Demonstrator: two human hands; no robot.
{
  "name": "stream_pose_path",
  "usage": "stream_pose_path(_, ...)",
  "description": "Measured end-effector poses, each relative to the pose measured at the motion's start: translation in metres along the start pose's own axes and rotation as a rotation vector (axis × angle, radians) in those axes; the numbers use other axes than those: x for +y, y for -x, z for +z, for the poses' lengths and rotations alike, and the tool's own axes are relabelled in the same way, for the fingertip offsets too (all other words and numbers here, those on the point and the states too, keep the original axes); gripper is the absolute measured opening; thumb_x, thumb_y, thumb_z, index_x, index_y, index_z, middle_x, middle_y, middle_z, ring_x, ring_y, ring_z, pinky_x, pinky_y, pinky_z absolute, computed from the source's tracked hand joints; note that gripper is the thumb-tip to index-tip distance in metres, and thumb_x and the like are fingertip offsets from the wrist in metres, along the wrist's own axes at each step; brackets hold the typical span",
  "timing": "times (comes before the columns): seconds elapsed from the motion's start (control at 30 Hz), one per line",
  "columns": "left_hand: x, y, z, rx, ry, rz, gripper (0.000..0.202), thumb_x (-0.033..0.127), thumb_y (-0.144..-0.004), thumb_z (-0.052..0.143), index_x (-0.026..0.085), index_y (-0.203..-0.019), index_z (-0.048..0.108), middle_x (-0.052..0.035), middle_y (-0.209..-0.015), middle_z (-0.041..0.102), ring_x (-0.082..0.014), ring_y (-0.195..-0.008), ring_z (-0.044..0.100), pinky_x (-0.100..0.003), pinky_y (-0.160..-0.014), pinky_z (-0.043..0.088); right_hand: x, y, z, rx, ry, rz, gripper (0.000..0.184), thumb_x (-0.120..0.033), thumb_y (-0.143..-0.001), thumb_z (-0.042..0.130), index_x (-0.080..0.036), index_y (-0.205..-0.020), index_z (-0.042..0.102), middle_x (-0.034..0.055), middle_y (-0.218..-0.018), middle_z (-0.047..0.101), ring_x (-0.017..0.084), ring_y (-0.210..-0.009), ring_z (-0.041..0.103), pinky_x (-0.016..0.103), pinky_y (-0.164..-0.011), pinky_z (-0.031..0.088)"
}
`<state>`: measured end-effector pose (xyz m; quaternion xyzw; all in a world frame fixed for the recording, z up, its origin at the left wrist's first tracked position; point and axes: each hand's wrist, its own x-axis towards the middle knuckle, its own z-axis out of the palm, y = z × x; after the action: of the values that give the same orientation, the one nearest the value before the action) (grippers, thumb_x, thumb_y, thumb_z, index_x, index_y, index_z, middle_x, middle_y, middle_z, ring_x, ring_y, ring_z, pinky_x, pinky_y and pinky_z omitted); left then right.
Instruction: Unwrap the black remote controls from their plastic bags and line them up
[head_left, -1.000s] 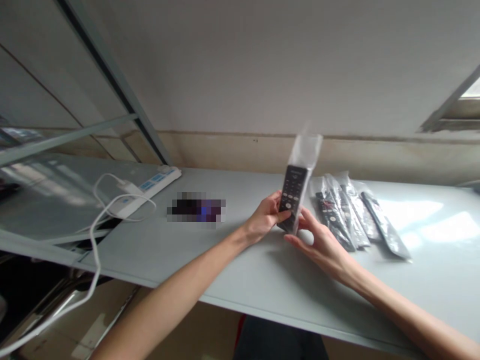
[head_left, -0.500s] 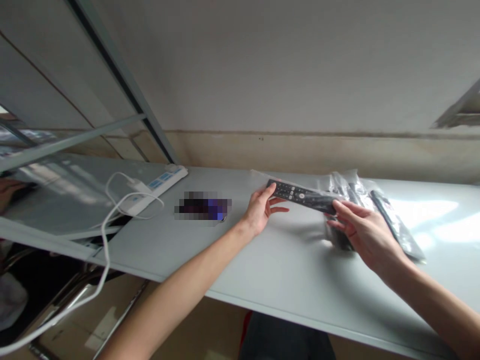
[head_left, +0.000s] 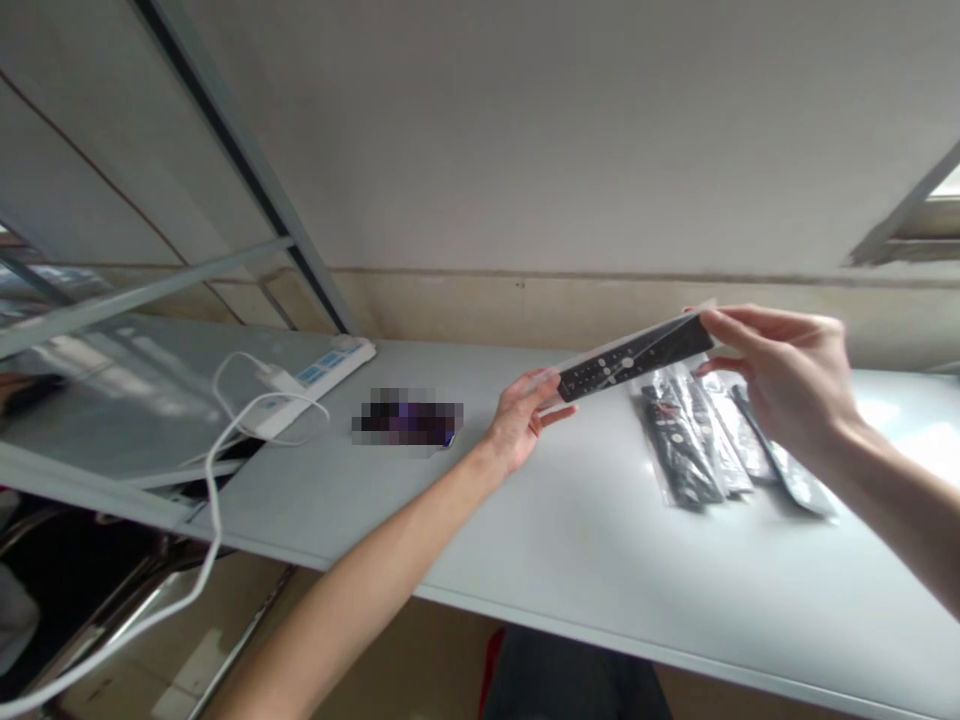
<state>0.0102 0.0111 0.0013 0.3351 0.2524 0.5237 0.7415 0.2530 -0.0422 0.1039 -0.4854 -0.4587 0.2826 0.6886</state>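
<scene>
Apparently your remote (head_left: pixel 641 355) was bagged, not yet set down; left hand (head_left: pixel 516 428) and right hand (head_left: pixel 799 378) fingers pinched its ends, bagged pile (head_left: pixel 684 455) nearby.

No text that we can make out, bagged black remote (head_left: pixel 636 358) perhaps printed on its face, too small and blurred for us

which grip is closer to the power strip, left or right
Left. The left grip, on one end of the bagged remote, is to the right of the power strip, with a blurred item between them; the right grip, on the remote's other end, is farther right.
</scene>
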Motion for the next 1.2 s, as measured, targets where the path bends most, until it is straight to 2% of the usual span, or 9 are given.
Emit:
stream_pose_path(0.27,0.005,0.008,0.006,-0.207,-0.033,-0.125,0.056,0.045,-0.071,0.100,0.018,-0.113,0.076,-0.0102,-0.117,0.078,-0.0245,-0.096,0.078,-0.034,-0.077,0.064,-0.039,-0.028,0.005,0.002,0.053,-0.166,0.018,-0.025,-0.077,0.096,-0.013,-0.087,0.087,0.0113,-0.078,0.080,0.016,-0.065,0.074,0.027,-0.049,0.056)
stream_pose_path(0.5,0.005,0.009,0.007,-0.382,-0.108,-0.219,0.063,0.050,-0.072,0.099,0.017,-0.120,0.077,-0.0130,-0.116,0.079,-0.0264,-0.096,0.080,-0.027,-0.068,0.057,-0.032,-0.047,-0.009,0.044,0.022,-0.091,0.015,-0.020,-0.077,0.095,-0.012,-0.086,0.087,0.0120,-0.079,0.080,0.014,-0.063,0.072,0.029,-0.053,0.056)
stream_pose_path(0.67,0.002,0.007,0.005,-0.374,-0.176,-0.242,0.069,0.056,-0.071,0.098,0.015,-0.122,0.074,-0.0148,-0.115,0.079,-0.0234,-0.086,0.080,-0.025,-0.059,0.051,-0.025,-0.055,-0.015,0.049,0.070,-0.078,0.020,-0.023,-0.076,0.096,-0.011,-0.088,0.086,0.0133,-0.081,0.079,0.016,-0.065,0.071,0.037,-0.059,0.056)
stream_pose_path(0.77,0.000,0.006,0.003,-0.365,-0.246,-0.251,0.066,0.057,-0.073,0.096,0.012,-0.117,0.075,-0.0162,-0.108,0.080,-0.0161,-0.070,0.074,-0.024,-0.054,0.046,-0.023,-0.073,-0.035,0.125,0.059,-0.140,0.020,-0.019,-0.077,0.095,-0.011,-0.090,0.082,0.0135,-0.088,0.077,0.017,-0.073,0.072,0.039,-0.064,0.056)
stream_pose_path(0.87,0.000,0.006,0.003,-0.327,-0.240,-0.201,0.060,0.049,-0.074,0.096,0.010,-0.113,0.074,-0.0142,-0.100,0.079,-0.0118,-0.063,0.067,-0.025,-0.059,0.048,-0.012,-0.098,-0.069,0.443,-0.119,-0.140,0.013,-0.009,-0.093,0.075,-0.020,-0.094,0.068,0.0096,-0.112,0.075,0.016,-0.089,0.076,0.034,-0.071,0.057)
stream_pose_path(0.93,0.002,0.006,0.003,-0.295,-0.191,-0.162,0.059,0.041,-0.072,0.098,0.013,-0.116,0.071,-0.0118,-0.101,0.078,-0.0140,-0.069,0.070,-0.027,-0.066,0.053,0.004,-0.106,-0.087,0.603,-0.260,-0.024,0.023,-0.007,-0.107,0.046,-0.025,-0.098,0.058,0.0062,-0.129,0.070,0.012,-0.096,0.078,0.031,-0.074,0.059)
stream_pose_path(1.0,0.006,0.009,0.005,-0.304,-0.165,-0.156,0.062,0.032,-0.071,0.098,0.018,-0.123,0.067,-0.0088,-0.106,0.077,-0.0184,-0.080,0.075,-0.031,-0.074,0.057,0.025,-0.099,-0.092,0.687,-0.279,0.137,0.033,-0.001,-0.105,0.032,-0.026,-0.102,0.052,0.0056,-0.131,0.068,0.014,-0.093,0.080,0.033,-0.073,0.062)
stream_pose_path(1.1,0.009,0.013,0.007,-0.347,-0.166,-0.182,0.066,0.030,-0.074,0.096,0.022,-0.130,0.062,-0.0018,-0.097,0.072,-0.0193,-0.078,0.075,-0.034,-0.074,0.061,0.058,-0.070,-0.078,0.597,-0.228,0.287,0.040,0.008,-0.093,0.037,-0.025,-0.112,0.049,0.0051,-0.115,0.070,0.015,-0.081,0.081,0.031,-0.070,0.062)
stream_pose_path(1.2,0.007,0.014,0.008,-0.316,-0.168,-0.196,0.057,0.049,-0.081,0.091,0.021,-0.120,0.061,0.0029,-0.081,0.065,-0.0160,-0.065,0.070,-0.032,-0.065,0.060,0.080,-0.040,-0.054,0.489,-0.222,0.349,0.038,0.004,-0.087,0.054,-0.024,-0.113,0.052,0.0029,-0.101,0.068,0.019,-0.078,0.081,0.029,-0.067,0.062)
